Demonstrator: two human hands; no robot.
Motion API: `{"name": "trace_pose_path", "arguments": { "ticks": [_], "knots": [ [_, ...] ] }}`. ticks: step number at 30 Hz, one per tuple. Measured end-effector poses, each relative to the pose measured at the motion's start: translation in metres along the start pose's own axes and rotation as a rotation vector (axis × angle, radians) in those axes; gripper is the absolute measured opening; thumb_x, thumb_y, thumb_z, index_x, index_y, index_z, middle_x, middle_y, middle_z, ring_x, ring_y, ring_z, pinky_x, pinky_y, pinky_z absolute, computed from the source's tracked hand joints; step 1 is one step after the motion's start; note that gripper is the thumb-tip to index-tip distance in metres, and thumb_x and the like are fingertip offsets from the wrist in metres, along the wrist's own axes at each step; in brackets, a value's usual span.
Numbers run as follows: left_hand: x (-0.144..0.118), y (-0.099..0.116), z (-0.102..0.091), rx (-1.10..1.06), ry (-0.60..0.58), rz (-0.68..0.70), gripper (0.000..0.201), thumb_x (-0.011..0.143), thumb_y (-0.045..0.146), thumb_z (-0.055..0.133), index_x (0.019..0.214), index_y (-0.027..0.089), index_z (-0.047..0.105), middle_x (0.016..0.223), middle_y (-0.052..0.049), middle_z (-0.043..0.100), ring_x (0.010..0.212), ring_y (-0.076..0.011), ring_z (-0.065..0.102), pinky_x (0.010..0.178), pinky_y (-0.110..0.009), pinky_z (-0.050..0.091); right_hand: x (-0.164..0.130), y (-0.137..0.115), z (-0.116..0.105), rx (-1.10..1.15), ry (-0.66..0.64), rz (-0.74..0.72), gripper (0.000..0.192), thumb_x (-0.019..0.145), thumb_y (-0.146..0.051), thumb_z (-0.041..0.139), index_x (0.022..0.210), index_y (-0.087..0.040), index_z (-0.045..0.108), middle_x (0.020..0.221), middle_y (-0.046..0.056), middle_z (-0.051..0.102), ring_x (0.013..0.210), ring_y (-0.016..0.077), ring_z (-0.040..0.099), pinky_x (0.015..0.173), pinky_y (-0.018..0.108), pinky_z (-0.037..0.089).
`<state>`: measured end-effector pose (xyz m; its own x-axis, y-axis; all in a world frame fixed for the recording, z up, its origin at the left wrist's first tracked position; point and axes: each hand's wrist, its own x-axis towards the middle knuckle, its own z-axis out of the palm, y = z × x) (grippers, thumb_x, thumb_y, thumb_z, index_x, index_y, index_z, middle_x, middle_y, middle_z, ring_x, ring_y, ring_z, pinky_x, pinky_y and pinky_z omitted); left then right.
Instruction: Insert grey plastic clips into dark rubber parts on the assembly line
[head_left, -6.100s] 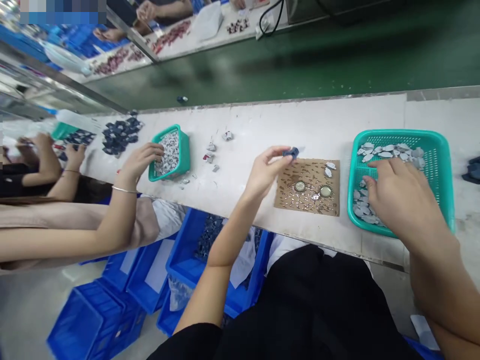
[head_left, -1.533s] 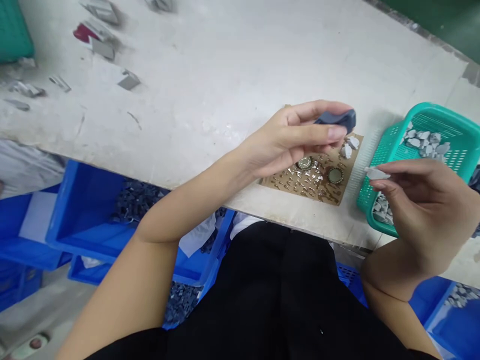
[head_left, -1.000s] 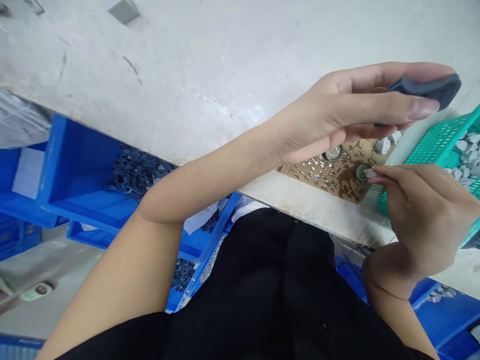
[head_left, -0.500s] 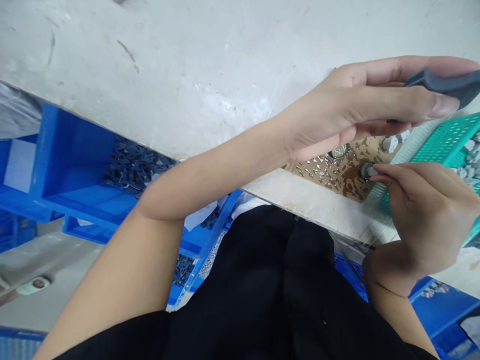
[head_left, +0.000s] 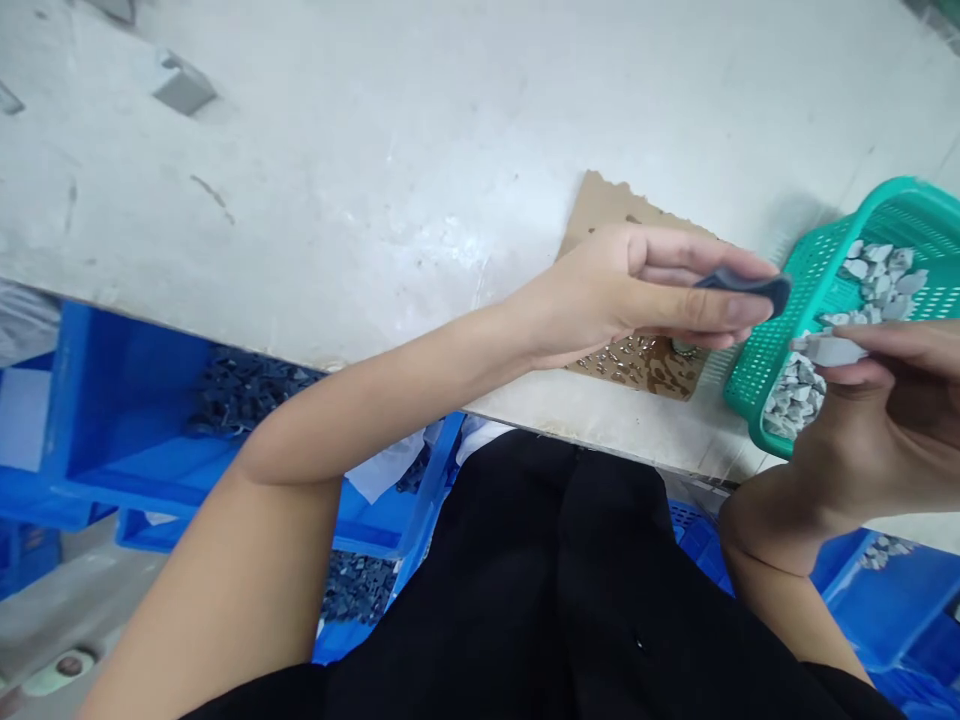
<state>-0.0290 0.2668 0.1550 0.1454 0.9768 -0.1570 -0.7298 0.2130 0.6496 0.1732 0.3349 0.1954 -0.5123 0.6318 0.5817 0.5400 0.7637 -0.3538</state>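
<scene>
My left hand [head_left: 675, 290] is closed on a dark blue-grey curved plastic piece [head_left: 750, 288], pinched between thumb and fingers above a wet brown cardboard sheet [head_left: 600, 205]. Between the fingertips of my right hand [head_left: 892, 420] is a small light grey piece [head_left: 829, 349], held over the green basket [head_left: 806, 250]. Many similar grey pieces [head_left: 885, 275] lie inside that basket. A round metallic item [head_left: 684, 347] on the cardboard is mostly hidden under my left hand.
A pale worktop [head_left: 337, 180] spans the view, with a grey block-shaped part [head_left: 184, 85] at the upper left. Below its front edge stand blue bins [head_left: 135, 400] with dark pieces [head_left: 247, 385]. Another blue bin [head_left: 892, 600] is at the lower right.
My right hand has moved from the round item on the cardboard to over the basket, still with a grey piece. The view has shifted; more basket shows. My left hand keeps the dark piece.
</scene>
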Motion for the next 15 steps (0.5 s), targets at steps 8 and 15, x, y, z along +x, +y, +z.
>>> {"name": "trace_pose_path", "arguments": {
  "ticks": [8, 15],
  "knots": [
    [-0.003, -0.017, 0.0, 0.013, -0.071, -0.129, 0.021, 0.079, 0.02, 0.088, 0.098, 0.021, 0.08, 0.089, 0.006, 0.081, 0.086, -0.0082, 0.079, 0.087, -0.02, 0.065, 0.003, 0.0, -0.012, 0.021, -0.051, -0.079, 0.014, 0.102, -0.029, 0.067, 0.089, -0.025, 0.07, 0.07, 0.002, 0.071, 0.069, 0.02, 0.074, 0.064, 0.034, 0.054],
    [-0.003, -0.019, -0.003, 0.1, -0.079, -0.112, 0.029, 0.077, 0.032, 0.092, 0.103, 0.026, 0.081, 0.098, 0.007, 0.082, 0.108, -0.0137, 0.079, 0.097, -0.021, 0.064, 0.024, 0.056, -0.055, 0.018, -0.665, -0.358, 0.02, 0.102, -0.028, 0.066, 0.12, -0.032, 0.073, 0.088, 0.003, 0.079, 0.079, 0.0189, 0.077, 0.064, 0.035, 0.049]
  ]
}}
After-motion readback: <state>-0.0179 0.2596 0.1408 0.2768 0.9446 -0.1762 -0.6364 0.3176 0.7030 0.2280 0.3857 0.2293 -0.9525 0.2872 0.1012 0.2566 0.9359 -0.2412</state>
